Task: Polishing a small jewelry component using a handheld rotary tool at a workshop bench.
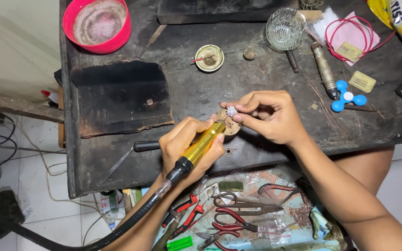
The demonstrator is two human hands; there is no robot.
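My left hand [189,144] wraps the gold handpiece [203,143], its long axis running up-right to the small sparkly piece [231,111] just past its tip; my right hand [271,116] pinches that piece above the table [201,93].

My dark, scorched wooden workbench [257,148] fills most of the frame, its top scarred and stained. At the upper left of the frame a pale, plain wall [15,42] runs down beside it. Below that, at the lower left, lies a floor of white square tiles [38,186], crossed by thin loose cables [1,139]. More of the same tile shows at the right edge. Light falls evenly from above, soft, with no hard shadows across the bench.
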